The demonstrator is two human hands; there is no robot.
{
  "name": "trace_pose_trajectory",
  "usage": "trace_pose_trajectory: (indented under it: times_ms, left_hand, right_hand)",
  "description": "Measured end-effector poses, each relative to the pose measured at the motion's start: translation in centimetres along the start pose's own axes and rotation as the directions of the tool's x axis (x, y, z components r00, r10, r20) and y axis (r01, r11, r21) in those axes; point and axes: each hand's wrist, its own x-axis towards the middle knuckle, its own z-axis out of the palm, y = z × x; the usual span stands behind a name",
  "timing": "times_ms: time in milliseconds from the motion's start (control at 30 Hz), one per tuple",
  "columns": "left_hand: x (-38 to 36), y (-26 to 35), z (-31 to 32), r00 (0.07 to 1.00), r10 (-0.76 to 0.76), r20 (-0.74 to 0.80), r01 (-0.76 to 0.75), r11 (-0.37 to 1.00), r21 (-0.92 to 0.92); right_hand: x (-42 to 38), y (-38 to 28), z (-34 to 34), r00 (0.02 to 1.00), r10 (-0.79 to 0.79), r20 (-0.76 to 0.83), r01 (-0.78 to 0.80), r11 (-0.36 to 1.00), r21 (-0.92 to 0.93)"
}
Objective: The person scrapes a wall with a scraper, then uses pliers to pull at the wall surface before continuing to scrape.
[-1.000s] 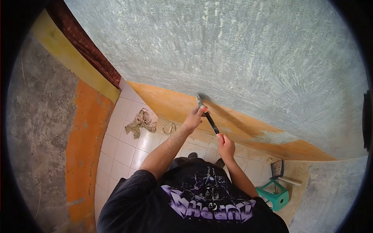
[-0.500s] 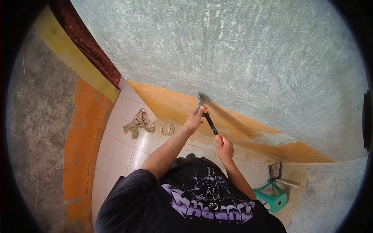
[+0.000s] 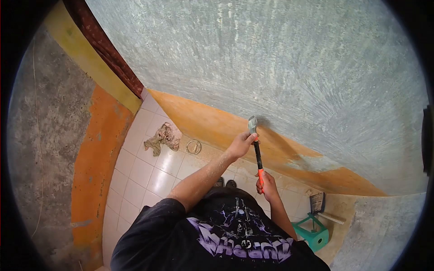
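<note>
Steel-bladed and stiff, the scraper stands nearly upright against the orange band of the wall. I see the left hand clenched just below the blade, pressing it to the wall, and the right hand wrapped around the orange handle end. I judge the tool light and rigid; its handle is the place to grip, since the blade edge could cut.

Wall ahead; floor seemingly open
</note>
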Motion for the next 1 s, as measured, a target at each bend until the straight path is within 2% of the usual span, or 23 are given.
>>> trace_pose_trajectory:
  times_ms: [100,200,300,400,633,800,933,1000]
  left_hand:
    - [0.4,-0.2,1.2,1.000,0.012,-0.026,-0.011,0.999,0.038]
    - [2.4,-2.7,1.3,0.993,0.115,0.005,-0.115,0.989,0.092]
    - [2.2,-2.8,1.9,0.989,0.145,-0.028,-0.142,0.987,0.074]
    - [1.1,-0.7,2.4,0.998,0.028,-0.054,-0.023,0.995,0.093]
    - [1.2,-1.4,1.8,0.994,-0.003,-0.113,0.001,1.000,-0.011]
    - [1.0,-1.3,-0.7,0.989,-0.009,-0.146,0.002,0.999,-0.049]
    - [0.6,-1.2,-3.5,0.983,0.005,-0.182,-0.013,0.999,-0.040]
    - [0.3,-1.2,-5.1,0.978,-0.005,-0.210,-0.010,0.998,-0.068]
  right_hand:
    - [0.0,0.2,-1.7,1.000,-0.010,0.002,0.010,1.000,0.015]
    - [0.4,0.7,-2.7,0.999,-0.023,-0.038,0.022,1.000,-0.020]
    - [1.3,1.7,-3.7,0.996,-0.088,-0.031,0.087,0.996,-0.026]
    - [0.8,1.1,-3.7,0.995,-0.075,-0.071,0.070,0.995,-0.073]
    - [1.8,0.0,-3.8,0.989,-0.089,-0.121,0.067,0.983,-0.173]
    - [3.3,1.0,-1.4,0.990,-0.105,-0.090,0.085,0.975,-0.206]
    - [5.3,1.4,0.9,0.984,-0.155,-0.091,0.129,0.962,-0.240]
    - [6.6,1.4,2.2,0.959,-0.261,-0.114,0.205,0.911,-0.357]
